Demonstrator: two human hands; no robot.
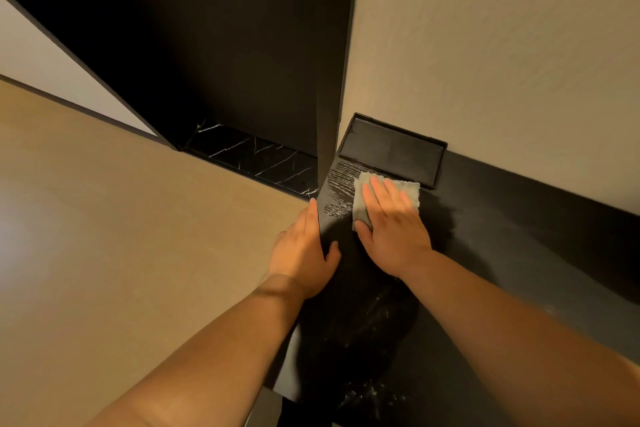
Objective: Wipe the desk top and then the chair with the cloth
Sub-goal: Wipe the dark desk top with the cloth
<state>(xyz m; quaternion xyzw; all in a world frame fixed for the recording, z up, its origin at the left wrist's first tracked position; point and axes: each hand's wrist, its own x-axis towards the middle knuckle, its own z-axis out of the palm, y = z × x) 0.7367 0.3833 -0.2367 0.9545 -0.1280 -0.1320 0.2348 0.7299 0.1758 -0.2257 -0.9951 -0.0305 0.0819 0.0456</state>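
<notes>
A dark worktop (502, 253) ran along the wall, a shallow black tray (391, 149) at its far corner. The left hand (304, 253) gripped the worktop's edge; the right hand (391, 222) lay open, flat on a grey cloth (362, 199) before the tray. Soft, light and limp, the cloth seemed best pinned under a spread palm.
</notes>
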